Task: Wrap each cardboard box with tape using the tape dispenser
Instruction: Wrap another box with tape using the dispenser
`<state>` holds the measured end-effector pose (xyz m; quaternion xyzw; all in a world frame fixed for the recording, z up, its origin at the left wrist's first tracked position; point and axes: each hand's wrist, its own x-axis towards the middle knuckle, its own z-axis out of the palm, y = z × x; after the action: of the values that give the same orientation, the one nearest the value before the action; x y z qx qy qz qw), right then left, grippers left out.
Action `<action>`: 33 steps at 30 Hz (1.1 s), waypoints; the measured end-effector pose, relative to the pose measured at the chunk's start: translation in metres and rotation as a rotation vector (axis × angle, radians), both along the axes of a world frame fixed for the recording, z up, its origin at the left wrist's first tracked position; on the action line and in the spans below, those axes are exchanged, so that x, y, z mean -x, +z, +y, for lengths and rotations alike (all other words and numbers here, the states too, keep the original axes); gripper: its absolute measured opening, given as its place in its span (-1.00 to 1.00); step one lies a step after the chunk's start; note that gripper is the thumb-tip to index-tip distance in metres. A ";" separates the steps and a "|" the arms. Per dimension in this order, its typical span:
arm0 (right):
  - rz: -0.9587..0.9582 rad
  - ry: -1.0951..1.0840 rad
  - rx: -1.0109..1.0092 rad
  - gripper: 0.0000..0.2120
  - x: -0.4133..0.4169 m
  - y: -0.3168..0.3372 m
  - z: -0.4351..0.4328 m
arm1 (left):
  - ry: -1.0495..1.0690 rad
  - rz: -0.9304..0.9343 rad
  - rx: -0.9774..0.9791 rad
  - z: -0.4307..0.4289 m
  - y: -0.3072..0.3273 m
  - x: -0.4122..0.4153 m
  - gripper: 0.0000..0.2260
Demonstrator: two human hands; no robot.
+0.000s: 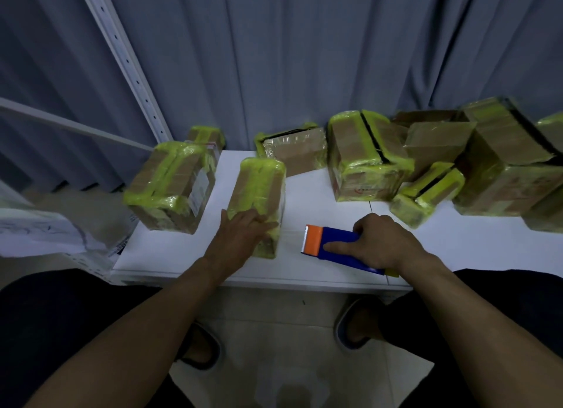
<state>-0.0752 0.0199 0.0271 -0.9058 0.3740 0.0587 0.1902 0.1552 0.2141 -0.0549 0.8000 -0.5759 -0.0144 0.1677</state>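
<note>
One tape dispenser runs crosswise, orange end pointing left

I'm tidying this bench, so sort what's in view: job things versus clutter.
Job: front box, pressed by left hand; tape dispenser, gripped by right hand; other taped boxes.
Lying about: papers; curtain; shelf rail.

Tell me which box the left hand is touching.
The narrow box nearest the table's front edge, just left of the dispenser; the left hand rests on its near end. The other boxes lie untouched.
</note>
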 end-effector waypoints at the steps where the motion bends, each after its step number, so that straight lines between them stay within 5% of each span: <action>1: 0.005 -0.004 0.004 -0.33 -0.001 -0.002 0.000 | 0.003 0.011 -0.003 0.001 0.000 -0.001 -0.68; 7: 0.033 -0.014 0.053 -0.33 -0.012 -0.016 -0.007 | -0.019 -0.056 0.022 0.000 0.001 -0.004 -0.55; 9: 0.049 -0.013 0.049 -0.33 -0.020 -0.024 -0.010 | -0.047 -0.097 0.030 -0.001 -0.003 -0.004 -0.69; 18: 0.107 0.029 -0.025 -0.33 -0.058 -0.055 -0.019 | -0.122 -0.340 -0.048 -0.006 -0.012 -0.006 -0.37; 22: 0.117 0.049 -0.049 -0.31 -0.070 -0.069 -0.021 | -0.108 -0.307 0.042 -0.009 -0.023 -0.009 -0.46; 26: 0.104 0.085 -0.025 -0.33 -0.079 -0.076 -0.020 | -0.136 -0.277 0.154 -0.010 -0.034 -0.014 -0.75; 33: 0.163 0.129 0.020 -0.36 -0.087 -0.078 -0.011 | -0.121 -0.284 0.184 -0.011 -0.039 -0.013 -0.47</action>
<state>0.0123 0.0092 -0.0505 -0.9220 0.3299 0.1408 0.1459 0.1684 0.2031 -0.0943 0.7392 -0.6397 0.1416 0.1559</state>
